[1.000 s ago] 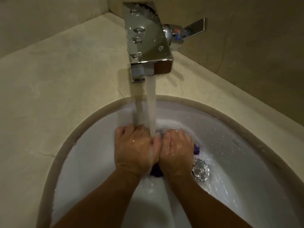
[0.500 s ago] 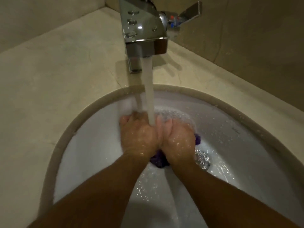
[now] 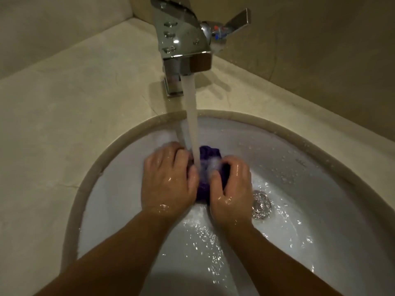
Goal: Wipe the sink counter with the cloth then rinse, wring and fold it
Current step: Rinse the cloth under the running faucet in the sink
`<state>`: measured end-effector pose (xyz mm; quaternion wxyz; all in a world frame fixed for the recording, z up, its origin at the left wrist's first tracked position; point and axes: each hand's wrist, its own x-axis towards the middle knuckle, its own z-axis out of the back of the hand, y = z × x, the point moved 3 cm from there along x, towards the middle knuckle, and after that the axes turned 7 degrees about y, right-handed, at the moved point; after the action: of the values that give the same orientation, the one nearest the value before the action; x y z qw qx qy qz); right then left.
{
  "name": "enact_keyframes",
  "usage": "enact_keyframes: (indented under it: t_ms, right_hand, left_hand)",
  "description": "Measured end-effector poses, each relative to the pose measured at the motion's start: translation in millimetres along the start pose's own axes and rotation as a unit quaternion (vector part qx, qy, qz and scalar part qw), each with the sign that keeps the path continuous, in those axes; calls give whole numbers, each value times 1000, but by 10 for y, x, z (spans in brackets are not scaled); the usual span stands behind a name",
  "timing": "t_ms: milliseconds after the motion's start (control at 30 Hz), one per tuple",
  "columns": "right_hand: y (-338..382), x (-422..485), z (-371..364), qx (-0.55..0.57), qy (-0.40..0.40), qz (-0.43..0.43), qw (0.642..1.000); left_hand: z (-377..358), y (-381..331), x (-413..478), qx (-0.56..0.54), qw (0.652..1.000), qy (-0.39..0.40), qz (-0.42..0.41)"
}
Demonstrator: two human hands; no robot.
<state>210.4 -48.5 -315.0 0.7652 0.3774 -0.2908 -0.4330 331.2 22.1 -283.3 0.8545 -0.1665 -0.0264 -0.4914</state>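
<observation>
Centrally, left hand (image 3: 168, 180) and right hand (image 3: 232, 189) clench the cloth (image 3: 208, 152) — basin (image 3: 320, 210) walls well apart.

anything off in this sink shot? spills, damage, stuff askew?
Minor only. Hairline cracks run across the stone counter left of the basin, and near the faucet base. Droplets spatter the rim at right. Otherwise normal: both hands, left hand and right hand, grip the purple cloth under the running water.
</observation>
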Motion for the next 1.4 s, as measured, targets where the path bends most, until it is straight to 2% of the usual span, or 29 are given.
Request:
enact_keyframes:
  t_ms: [200, 300, 367, 500, 633, 700, 800, 867, 967, 1000, 1033, 1067, 1133, 1167, 1200, 1267, 1300, 1333, 1367, 1400]
  right_hand:
    - [-60, 92, -63, -112, 33, 30, 993]
    - [-94, 126, -79, -156, 1, 51, 986]
    - [-192, 175, -107, -181, -5, 48, 982]
    - [-383, 272, -167, -258, 13, 64, 964]
    - [-305, 332, -156, -175, -49, 85, 980]
    - [-227, 343, -112, -144, -59, 76, 985]
    - [-190, 359, -103, -213, -5, 72, 974]
    - [-187, 387, -94, -211, 37, 42, 976]
    - [-98, 411, -1, -81, 59, -75, 992]
    - [-79, 414, 60, -6, 48, -134, 990]
    - [-89, 426, 103, 90, 36, -208, 973]
    - [-81, 428, 130, 197, 32, -270, 942]
    - [-27, 405, 125, 381, 38, -355, 853]
    - [26, 399, 100, 443, 42, -373, 814]
    - [95, 392, 77, 488, 47, -379, 785]
    - [228, 373, 6, 535, 67, -357, 763]
    - [248, 360, -12, 521, 61, -345, 779]
    - [248, 358, -4, 465, 52, -316, 825]
    - [273, 355, 38, 375, 44, -277, 884]
    - [319, 361, 76, 287, 40, -236, 928]
  left_hand:
    - [-65, -70, 24, 54, 995, 80, -12]
    - [-93, -124, 89, 96, 988, 121, -6]
    - [-114, -152, 149, 103, 987, 124, 1]
    - [-140, -194, 199, 56, 996, 69, -10]
    - [-182, -188, 263, -3, 999, 27, 32]
    - [-221, -186, 297, -11, 999, 25, 19]
    - [-329, -144, 291, 79, 993, 86, 10]
    - [-278, -155, 309, 75, 989, 118, 48]
    - [-105, -234, 286, -84, 991, 71, 82]
    - [-66, -234, 266, -164, 978, 59, 112]
    - [-37, -210, 246, -285, 941, 67, 172]
    - [-12, -184, 224, -429, 868, 79, 236]
    - [29, -156, 154, -660, 665, 112, 330]
    - [53, -140, 109, -709, 601, 126, 347]
    - [67, -114, 63, -723, 573, 142, 357]
    - [65, -103, -14, -725, 542, 192, 378]
    - [52, -116, -31, -739, 511, 220, 381]
    - [69, -137, -24, -757, 479, 228, 382]
    - [95, -136, 7, -769, 468, 215, 378]
    - [115, -111, 46, -771, 484, 183, 371]
